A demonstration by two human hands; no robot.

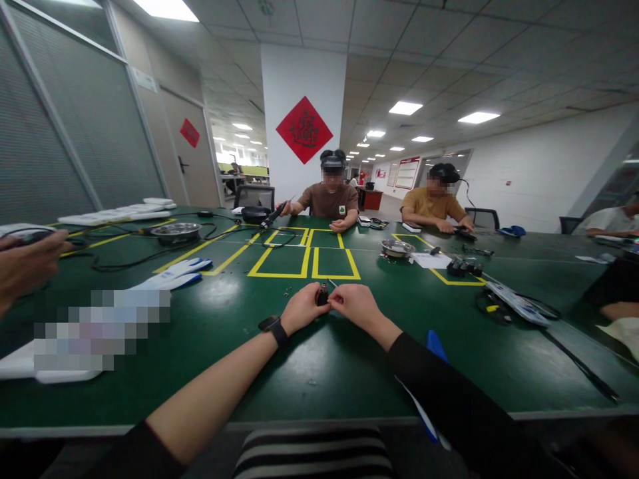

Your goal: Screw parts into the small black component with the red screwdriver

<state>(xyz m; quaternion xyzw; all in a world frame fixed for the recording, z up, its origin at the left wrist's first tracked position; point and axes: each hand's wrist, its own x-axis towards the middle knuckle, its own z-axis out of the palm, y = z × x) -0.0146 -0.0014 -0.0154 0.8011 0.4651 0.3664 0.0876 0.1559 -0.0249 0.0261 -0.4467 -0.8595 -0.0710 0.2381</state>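
Note:
My left hand (pixel 303 307), with a dark watch on its wrist, is closed around a small black part (pixel 323 295) with a metallic-looking top, held upright just above the green table (pixel 309 382). Against the part's right side, my right hand (pixel 358 306) is pinched shut; what lies between its fingertips is too small to make out. A thin light-coloured rod (pixel 333 283) shows just beyond the right fingers, and I cannot tell whether it is held. Several tiny metal pieces (pixel 287 291) lie on the table to the left of my left hand.
Yellow tape rectangles (pixel 279 274) mark the table ahead. Metal bowls (pixel 397 248) stand further off. A white-and-blue glove (pixel 184 269) lies left; black parts (pixel 464 266) and a power strip (pixel 516 303) lie right. Co-workers sit across, and another person's hand (pixel 30 266) is at left.

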